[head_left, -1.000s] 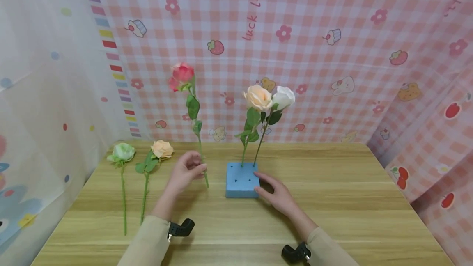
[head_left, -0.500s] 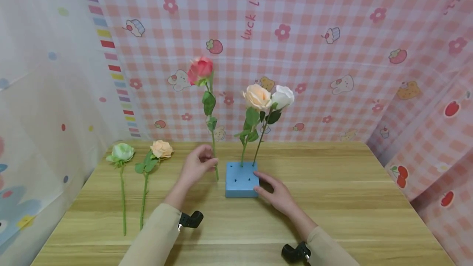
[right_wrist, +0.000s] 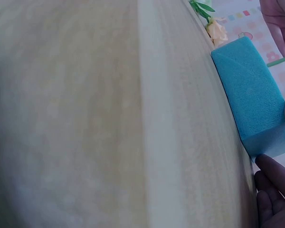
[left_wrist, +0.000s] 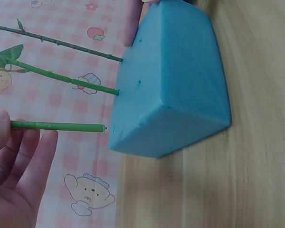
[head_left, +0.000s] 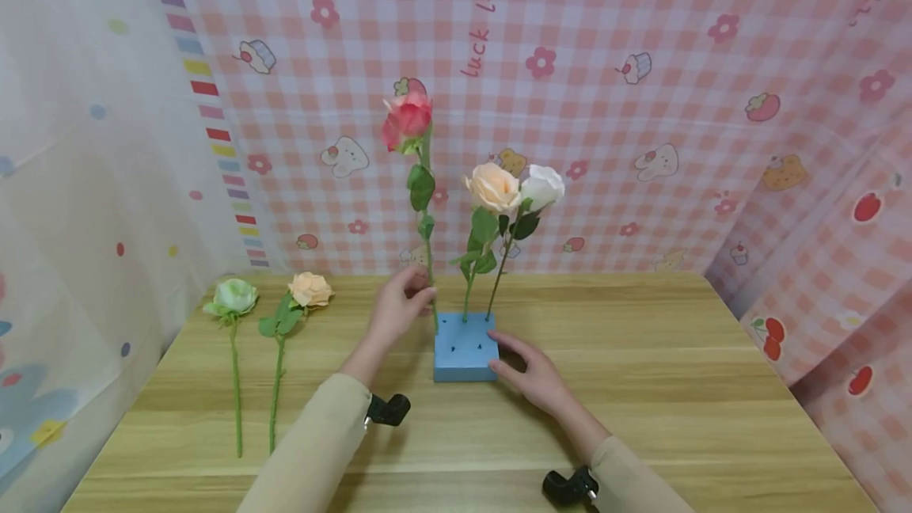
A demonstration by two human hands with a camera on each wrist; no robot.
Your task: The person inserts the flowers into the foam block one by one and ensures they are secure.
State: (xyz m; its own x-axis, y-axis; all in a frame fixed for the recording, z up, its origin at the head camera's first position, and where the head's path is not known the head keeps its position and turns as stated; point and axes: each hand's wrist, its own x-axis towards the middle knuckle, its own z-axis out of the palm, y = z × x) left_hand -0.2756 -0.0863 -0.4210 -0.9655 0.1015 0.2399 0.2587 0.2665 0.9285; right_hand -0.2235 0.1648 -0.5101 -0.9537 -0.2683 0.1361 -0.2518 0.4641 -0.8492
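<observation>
My left hand (head_left: 396,309) pinches the green stem (left_wrist: 71,127) of a pinkish-red rose (head_left: 408,119) between thumb and fingers. The rose stands nearly upright over the left side of a blue foam block (head_left: 465,373). In the left wrist view, the stem's cut end is a small gap from the block's top face, close to a hole. My right hand (head_left: 539,377) holds the block at its right side, thumb and fingers spread along that edge. A peach rose (head_left: 494,187) and a white rose (head_left: 545,187) stand in the block's back holes. Further small holes show in its top.
On the table's left side lie a pale green flower (head_left: 233,296) and another peach rose (head_left: 310,290), stems toward me. The wooden table (head_left: 641,418) meets a pink checked cloth (head_left: 613,125) at the back. Black wrist mounts (head_left: 389,410) sit at both sleeves.
My left hand has moved right with the red rose, from beside the block to over its left back corner, and the bloom has risen. The right hand stays at the block.
</observation>
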